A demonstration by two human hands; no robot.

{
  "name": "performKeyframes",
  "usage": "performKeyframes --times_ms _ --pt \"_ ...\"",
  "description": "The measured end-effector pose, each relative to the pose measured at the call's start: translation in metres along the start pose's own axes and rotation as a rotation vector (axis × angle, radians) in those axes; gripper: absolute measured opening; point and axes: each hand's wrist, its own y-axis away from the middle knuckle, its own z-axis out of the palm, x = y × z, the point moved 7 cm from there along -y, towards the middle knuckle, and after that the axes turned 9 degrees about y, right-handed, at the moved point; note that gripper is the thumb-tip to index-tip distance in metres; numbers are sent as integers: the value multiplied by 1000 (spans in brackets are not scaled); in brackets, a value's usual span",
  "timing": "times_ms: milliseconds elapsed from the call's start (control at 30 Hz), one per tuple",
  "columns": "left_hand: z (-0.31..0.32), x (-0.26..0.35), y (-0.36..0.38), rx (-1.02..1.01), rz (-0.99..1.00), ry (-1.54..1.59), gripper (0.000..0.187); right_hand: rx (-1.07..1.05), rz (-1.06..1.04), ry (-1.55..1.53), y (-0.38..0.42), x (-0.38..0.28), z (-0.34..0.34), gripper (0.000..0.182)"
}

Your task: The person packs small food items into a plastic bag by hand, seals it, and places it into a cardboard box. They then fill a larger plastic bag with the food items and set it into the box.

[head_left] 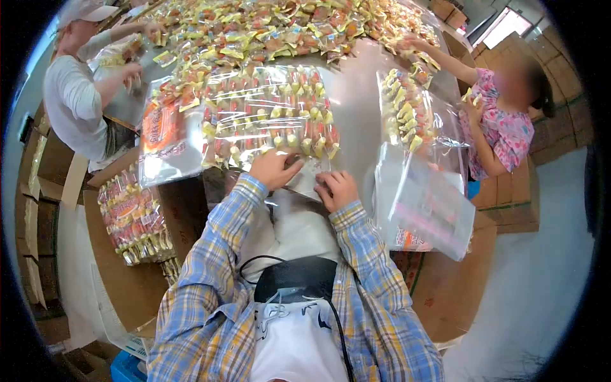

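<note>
1. Clear plastic is covering rows of yellow-and-red wrapped pieces in the filled bag (267,114), which is lying flat at the upper centre of the frame, its near edge facing the wearer.
2. At the centre, the left hand (273,169) is curling at that edge, thumb and forefinger drawing close; the right hand (338,189) is bending its fingers over pale film (305,181) just beside it. Whether either is pinching film, I cannot tell.
3. The step in hand is seemingly handling the bag's near edge. Any next move is probably calling for a light hold on the film, with the rows staying flat.
4. Glare is hiding parts of the rows, fingers are covering the edge, and blur is softening the film and the sheets of plastic (426,197) at the right. The frame's top is cutting off the loose pile (273,32).
</note>
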Motion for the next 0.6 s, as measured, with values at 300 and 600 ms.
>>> performKeyframes --times_ms 300,600 --pt "16 3 -6 129 -5 -245 28 203 -41 209 40 -19 -7 25" --pt "30 25 -26 -63 19 22 38 75 -3 134 30 -28 -18 17"
